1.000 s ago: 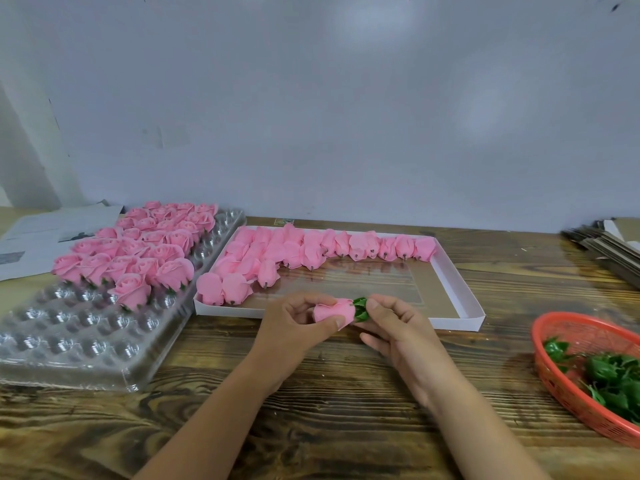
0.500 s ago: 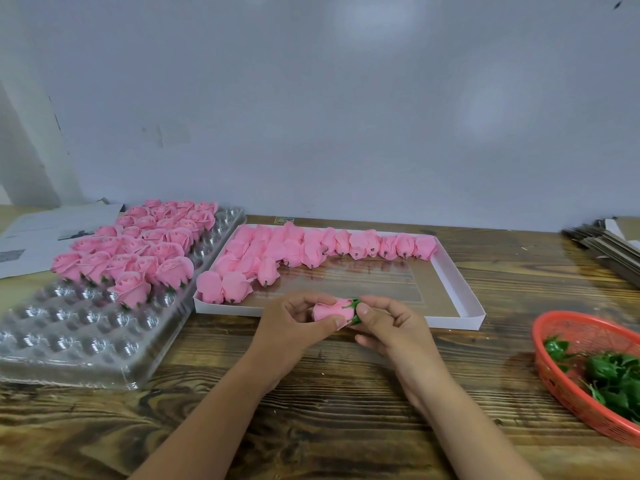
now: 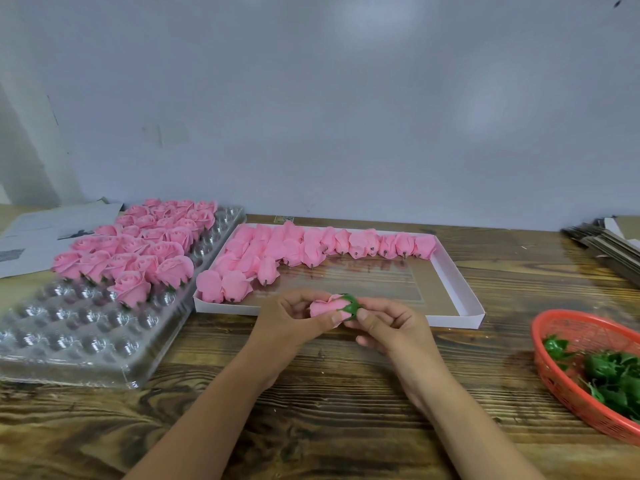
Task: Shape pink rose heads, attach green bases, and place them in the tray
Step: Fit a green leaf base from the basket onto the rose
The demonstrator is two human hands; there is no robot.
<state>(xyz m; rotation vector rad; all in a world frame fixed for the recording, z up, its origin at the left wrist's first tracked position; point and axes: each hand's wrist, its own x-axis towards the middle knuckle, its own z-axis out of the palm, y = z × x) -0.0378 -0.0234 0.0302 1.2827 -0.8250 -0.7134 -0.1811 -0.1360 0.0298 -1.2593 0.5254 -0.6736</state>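
Left of frame: clear plastic tray (image 3: 86, 341) on the counter (image 3: 329, 393), finished pink roses (image 3: 138, 244) filling its far cells. Center: white box (image 3: 460, 289) with unshaped rose heads (image 3: 311, 247) along its back. Just in front, left hand (image 3: 291, 323) grip pinches a pink rose head (image 3: 325, 306); right hand (image 3: 391, 323) grip pinches its green base (image 3: 351, 304). Lower right: red basket (image 3: 554, 375) with green bases (image 3: 609, 375).

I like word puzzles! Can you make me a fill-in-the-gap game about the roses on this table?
1. The left hand and right hand hold one pink rose head with a ____ base.
2. The loose green bases lie in a ____ basket.
3. The opened roses stand in a clear ____ tray.

Missing words: green; red; plastic
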